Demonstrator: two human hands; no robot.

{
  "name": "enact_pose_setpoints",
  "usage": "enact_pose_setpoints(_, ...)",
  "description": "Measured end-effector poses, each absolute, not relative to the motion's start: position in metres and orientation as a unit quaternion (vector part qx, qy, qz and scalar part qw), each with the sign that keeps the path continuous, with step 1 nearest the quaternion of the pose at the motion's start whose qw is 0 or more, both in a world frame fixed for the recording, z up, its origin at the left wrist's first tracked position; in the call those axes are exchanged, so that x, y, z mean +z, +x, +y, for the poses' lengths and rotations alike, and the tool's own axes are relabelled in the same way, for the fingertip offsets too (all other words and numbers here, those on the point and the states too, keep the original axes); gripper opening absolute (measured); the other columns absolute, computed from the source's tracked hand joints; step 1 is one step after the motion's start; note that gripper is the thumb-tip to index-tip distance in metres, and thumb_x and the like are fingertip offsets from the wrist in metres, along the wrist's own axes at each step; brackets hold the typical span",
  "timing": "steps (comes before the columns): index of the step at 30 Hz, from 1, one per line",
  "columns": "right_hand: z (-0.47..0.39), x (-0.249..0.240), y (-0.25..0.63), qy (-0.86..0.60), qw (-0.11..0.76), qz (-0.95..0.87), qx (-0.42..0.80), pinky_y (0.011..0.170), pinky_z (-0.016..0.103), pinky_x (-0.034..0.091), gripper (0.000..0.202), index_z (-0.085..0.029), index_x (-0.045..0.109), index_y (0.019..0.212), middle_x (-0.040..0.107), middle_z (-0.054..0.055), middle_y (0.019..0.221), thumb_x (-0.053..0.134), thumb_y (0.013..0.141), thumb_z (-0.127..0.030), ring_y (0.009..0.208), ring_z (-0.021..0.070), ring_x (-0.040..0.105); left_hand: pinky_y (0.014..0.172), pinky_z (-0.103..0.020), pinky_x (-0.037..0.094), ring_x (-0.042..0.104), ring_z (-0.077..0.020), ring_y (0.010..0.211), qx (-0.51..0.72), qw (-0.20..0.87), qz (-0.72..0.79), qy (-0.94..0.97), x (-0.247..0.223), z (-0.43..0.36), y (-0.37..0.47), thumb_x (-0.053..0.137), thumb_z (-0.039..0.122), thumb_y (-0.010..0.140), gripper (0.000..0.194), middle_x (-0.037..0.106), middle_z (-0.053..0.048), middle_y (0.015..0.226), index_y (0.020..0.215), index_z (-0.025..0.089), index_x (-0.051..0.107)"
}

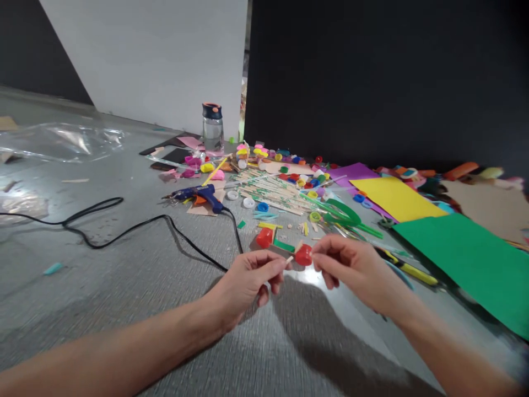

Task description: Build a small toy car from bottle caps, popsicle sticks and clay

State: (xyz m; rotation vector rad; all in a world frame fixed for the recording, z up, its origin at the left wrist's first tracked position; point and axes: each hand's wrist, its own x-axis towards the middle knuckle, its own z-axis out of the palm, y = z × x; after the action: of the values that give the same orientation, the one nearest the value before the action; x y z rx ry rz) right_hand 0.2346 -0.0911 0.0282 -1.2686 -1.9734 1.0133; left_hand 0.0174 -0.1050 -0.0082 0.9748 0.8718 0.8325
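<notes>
My left hand [258, 274] pinches a short, pale piece of wooden stick [290, 259] between thumb and forefinger. Just to its right, my right hand [351, 267] has thumb and fingertips closed beside a red bottle cap [304, 255]. Anything in that pinch is too small to make out, and I cannot tell whether the fingertips touch the cap. A second red cap [265, 237] lies further left, with a green strip [284, 246] and thin wooden pieces running between the two. Both caps sit on the grey surface, beyond my fingertips.
A blue glue gun [202, 194] lies left of centre, its black cord [173, 231] looping across the surface. Behind are craft sticks [268, 190], loose bottle caps and a water bottle [212, 129]. Green scissors [343, 214], a yellow cutter [413, 273] and a green sheet [467, 259] lie right.
</notes>
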Motion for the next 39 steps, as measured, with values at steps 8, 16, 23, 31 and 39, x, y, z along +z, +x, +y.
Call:
enact_pose_setpoints(8, -0.115, 0.018, 0.21, -0.457, 0.325, -0.72, 0.41, 0.053, 0.023, 0.043, 0.01, -0.021, 0.063, 0.086, 0.059, -0.003, 0.072, 0.064, 0.093, -0.027, 0.059, 0.01, 0.052, 0.036, -0.016, 0.03, 0.041, -0.0044, 0.043, 0.355, 0.719, 0.389, 0.454, -0.009, -0.111, 0.021, 0.068, 0.041, 0.084, 0.031, 0.054, 0.003, 0.059, 0.068, 0.014, 0.061)
enact_pose_setpoints(16, -0.117, 0.011, 0.21, -0.447, 0.361, -0.674, 0.464, 0.054, 0.023, 0.048, 0.016, -0.022, 0.065, 0.102, 0.067, 0.002, 0.089, 0.07, 0.089, -0.031, 0.067, 0.012, 0.058, 0.032, -0.015, 0.031, 0.04, -0.0029, 0.034, 0.326, 0.732, 0.382, 0.46, -0.01, -0.11, 0.02, 0.07, 0.039, 0.081, 0.027, 0.056, 0.004, 0.056, 0.07, 0.015, 0.061)
enact_pose_setpoints(23, -0.116, 0.008, 0.21, -0.443, 0.374, -0.623, 0.525, 0.046, 0.021, 0.042, 0.017, -0.019, 0.072, 0.087, 0.063, -0.001, 0.071, 0.075, 0.084, -0.036, 0.051, 0.0076, 0.05, 0.032, -0.015, 0.029, 0.039, -0.0023, 0.032, 0.329, 0.711, 0.387, 0.487, -0.009, -0.11, 0.019, 0.069, 0.038, 0.083, 0.025, 0.056, 0.005, 0.054, 0.076, 0.015, 0.063)
enact_pose_setpoints(31, -0.113, 0.009, 0.212, -0.42, 0.408, -0.585, 0.561, 0.043, 0.02, 0.034, 0.021, -0.018, 0.069, 0.074, 0.055, -0.004, 0.061, 0.077, 0.084, -0.035, 0.046, 0.0058, 0.044, 0.035, -0.013, 0.042, 0.059, -0.0095, 0.056, 0.341, 0.723, 0.352, 0.488, -0.003, -0.112, 0.018, 0.065, 0.042, 0.087, 0.031, 0.062, -0.002, 0.071, 0.076, 0.013, 0.069)
enact_pose_setpoints(39, -0.113, 0.006, 0.211, -0.42, 0.417, -0.562, 0.578, 0.043, 0.02, 0.031, 0.023, -0.017, 0.067, 0.071, 0.054, -0.005, 0.058, 0.078, 0.082, -0.034, 0.045, 0.0052, 0.041, 0.033, -0.013, 0.042, 0.06, -0.0096, 0.053, 0.319, 0.75, 0.344, 0.467, -0.006, -0.112, 0.019, 0.07, 0.04, 0.084, 0.028, 0.066, -0.004, 0.072, 0.078, 0.012, 0.07)
